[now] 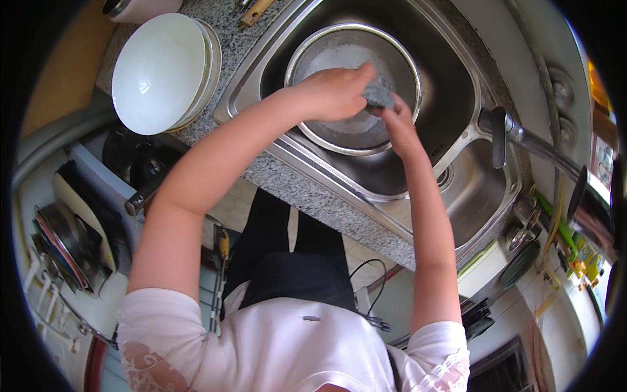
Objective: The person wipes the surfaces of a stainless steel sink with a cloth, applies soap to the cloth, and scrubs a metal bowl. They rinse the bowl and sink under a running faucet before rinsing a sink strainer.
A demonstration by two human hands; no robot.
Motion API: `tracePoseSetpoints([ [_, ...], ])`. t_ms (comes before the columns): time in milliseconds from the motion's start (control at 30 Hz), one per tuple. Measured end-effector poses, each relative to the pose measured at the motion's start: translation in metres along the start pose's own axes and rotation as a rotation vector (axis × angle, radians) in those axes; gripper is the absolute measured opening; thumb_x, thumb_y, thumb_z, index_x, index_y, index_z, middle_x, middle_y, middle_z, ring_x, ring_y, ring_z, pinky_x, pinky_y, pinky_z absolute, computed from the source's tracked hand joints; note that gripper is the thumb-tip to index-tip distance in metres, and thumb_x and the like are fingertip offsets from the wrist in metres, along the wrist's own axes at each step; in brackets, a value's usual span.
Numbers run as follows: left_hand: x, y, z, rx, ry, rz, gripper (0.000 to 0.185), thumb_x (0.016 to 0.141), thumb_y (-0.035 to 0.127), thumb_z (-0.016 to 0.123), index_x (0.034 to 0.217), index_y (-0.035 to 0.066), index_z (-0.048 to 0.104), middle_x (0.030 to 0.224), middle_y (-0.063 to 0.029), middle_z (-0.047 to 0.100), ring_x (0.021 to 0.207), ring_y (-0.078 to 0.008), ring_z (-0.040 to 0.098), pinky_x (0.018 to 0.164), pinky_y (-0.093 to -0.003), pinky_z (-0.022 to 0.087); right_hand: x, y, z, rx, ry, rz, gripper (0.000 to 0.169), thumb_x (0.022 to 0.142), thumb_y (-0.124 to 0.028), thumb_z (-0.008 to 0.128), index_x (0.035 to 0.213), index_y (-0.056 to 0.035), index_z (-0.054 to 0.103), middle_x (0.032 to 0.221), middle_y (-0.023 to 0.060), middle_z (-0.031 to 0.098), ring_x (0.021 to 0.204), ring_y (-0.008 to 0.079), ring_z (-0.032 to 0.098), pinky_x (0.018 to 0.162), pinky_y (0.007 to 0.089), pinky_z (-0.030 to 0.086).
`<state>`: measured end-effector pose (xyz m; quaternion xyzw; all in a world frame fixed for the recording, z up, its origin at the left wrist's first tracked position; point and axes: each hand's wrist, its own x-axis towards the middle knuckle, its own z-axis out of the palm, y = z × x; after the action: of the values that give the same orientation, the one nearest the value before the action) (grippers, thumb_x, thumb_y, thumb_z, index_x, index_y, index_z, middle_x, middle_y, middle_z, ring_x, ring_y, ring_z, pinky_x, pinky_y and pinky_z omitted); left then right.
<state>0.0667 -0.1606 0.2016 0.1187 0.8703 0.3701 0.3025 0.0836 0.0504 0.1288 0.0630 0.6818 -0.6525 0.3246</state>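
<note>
A round stainless steel basin [338, 139] with whitish, sudsy-looking liquid in it sits in the large bowl of a steel sink [446, 63]. Over the basin, both hands hold one grey-green cloth or scouring pad [377, 94]; its exact kind is unclear. My left hand [345, 90] grips its left side with bent fingers. On its lower right side, my right hand [397, 120] pinches it between thumb and fingers. Part of the pad is hidden by the fingers.
Stacked white plates or bowls [156, 73] stand on the granite counter [289, 181] at left. A faucet [529, 139] reaches in from the right, near the smaller sink bowl [475, 186]. A wooden handle [257, 12] lies behind the plates. Pans and lids [73, 245] stand at lower left.
</note>
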Motion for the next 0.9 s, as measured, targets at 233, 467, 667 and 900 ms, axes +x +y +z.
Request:
tracePoseSetpoints([
  [233,-0.001,-0.017,0.050,-0.029,0.138,0.036,0.054,0.082,0.007,0.052,0.135,0.005,0.041,0.130,-0.0201,0.047,0.120,-0.0363,0.047,0.099,-0.0409,0.041,-0.019,-0.035,0.038,0.499,0.502,-0.178,0.040,0.078,0.001,0.062,0.117,-0.0038,0.056,0.109,0.0068,0.057,0.098,0.0153,0.056,0.088,0.0274,0.045],
  [467,-0.006,-0.001,0.057,-1.877,-0.255,-0.039,0.041,0.087,0.012,0.057,0.128,0.014,0.050,0.123,-0.0058,0.057,0.113,-0.0175,0.055,0.091,-0.0428,0.048,-0.031,-0.076,0.052,0.731,0.323,-0.019,0.040,0.087,-0.012,0.056,0.127,-0.0084,0.052,0.114,0.0073,0.051,0.106,0.0201,0.051,0.097,0.0356,0.041],
  [667,0.014,0.006,0.048,-1.396,-0.149,-0.484,0.023,0.085,0.022,0.067,0.104,0.011,0.059,0.091,-0.0011,0.061,0.082,-0.0124,0.060,0.059,-0.0256,0.049,-0.055,-0.051,0.020,0.035,0.213,-0.107,0.056,0.093,-0.016,0.046,0.147,-0.0109,0.033,0.144,0.0134,0.040,0.131,0.0253,0.041,0.106,0.0351,0.034],
  [900,0.027,0.012,0.025,-1.240,-0.930,-0.560,0.026,0.081,0.021,0.054,0.062,0.017,0.037,0.057,0.0067,0.036,0.046,-0.0024,0.035,0.040,-0.0180,0.020,-0.057,-0.042,0.012,-1.018,0.252,-0.744,0.077,0.063,-0.001,0.070,0.135,-0.0159,0.046,0.137,0.0115,0.045,0.118,0.0337,0.050,0.095,0.0414,0.046],
])
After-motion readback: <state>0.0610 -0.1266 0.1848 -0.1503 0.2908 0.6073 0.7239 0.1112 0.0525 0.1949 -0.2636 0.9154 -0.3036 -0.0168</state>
